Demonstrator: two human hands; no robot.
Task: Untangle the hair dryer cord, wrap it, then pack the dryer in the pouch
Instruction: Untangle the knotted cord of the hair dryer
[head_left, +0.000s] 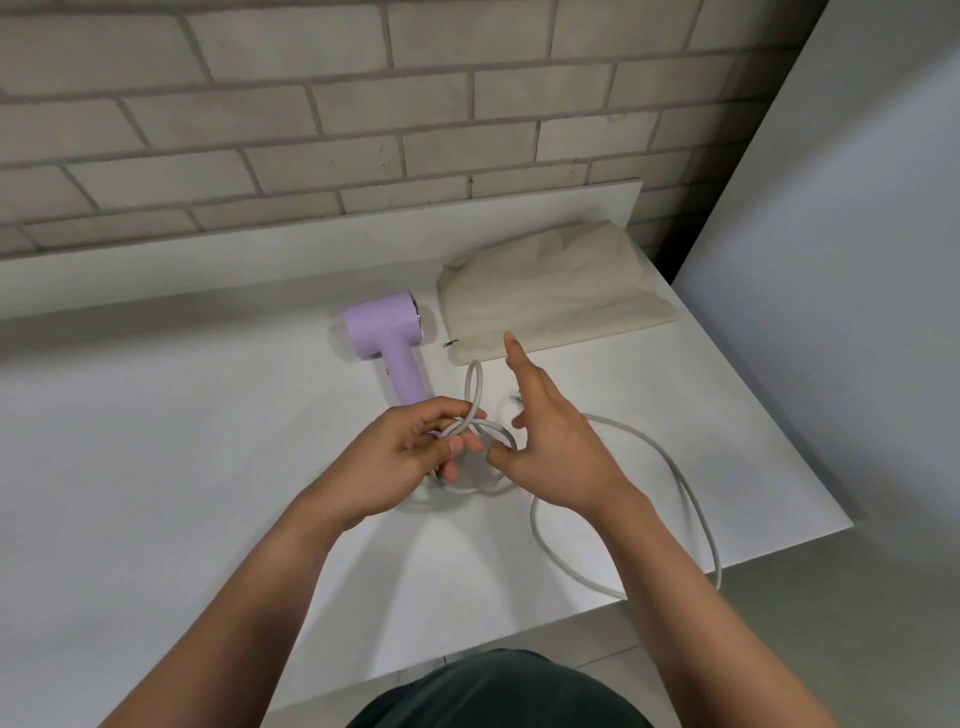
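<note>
I'm looking down on a white table (156, 467) pushed against a grey brick wall (260, 130). A flat white panel (857, 260) leans in on the right.

Nearest the camera is a dark green garment (493, 691) at the bottom edge, and two bare forearms reach out from it. Everything else I place from the lilac hair dryer (387, 338), which lies on its side on the table with its handle pointing back toward me.

Just nearer than the end of that handle, the left hand (400, 462) has its fingers curled round a crossing in the pale grey cord (691, 493) and grips it where a few small loops overlap. One narrow loop stands up beyond the knuckles.

To the right of the handle end, the right hand (556, 447) hovers over the same tangle. Its forefinger is straight and points away, and its thumb tip sits against a loop. I cannot tell whether thumb and middle finger actually pinch the cord or only touch it.

Nearer and further right of the dryer, the loose cord sweeps out in one wide loop that overhangs the table's near edge.

Just right of the dryer's head, the cream fabric pouch (550, 296) lies flat and apart from it, with a small dark pull at its near left corner.
</note>
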